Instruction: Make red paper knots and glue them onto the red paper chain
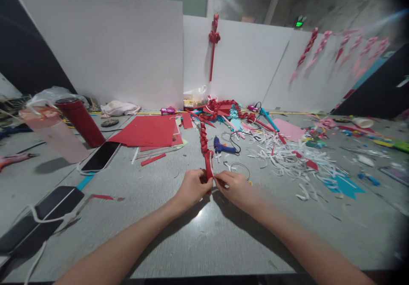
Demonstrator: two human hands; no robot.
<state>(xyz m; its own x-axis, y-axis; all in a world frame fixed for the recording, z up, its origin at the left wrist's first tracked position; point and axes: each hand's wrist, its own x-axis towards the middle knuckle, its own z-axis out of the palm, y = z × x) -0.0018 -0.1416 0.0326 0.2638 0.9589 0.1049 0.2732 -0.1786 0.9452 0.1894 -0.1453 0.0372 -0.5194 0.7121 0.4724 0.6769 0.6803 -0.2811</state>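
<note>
A twisted red paper chain [203, 139] lies on the table in front of me and runs toward my hands. Its near end is a flatter red strip with a thin white edge along the right side. My left hand [194, 185] is closed on this end, thumb and fingers pinching it. From the other side my right hand [235, 188] has its fingertips pressed together at the strip's right edge; just what they pinch is too small to make out. Beyond the hands, to the right of the chain, lies a blue glue gun [224, 146] with a dark cord.
Red paper sheets [147, 130] lie left of the chain, near a phone [100, 156], a red flask [81, 123] and a pink bottle [54, 133]. White paper scraps [284, 157] cover the right side. A white partition [239, 59] with a hanging red paper piece [212, 48] stands behind.
</note>
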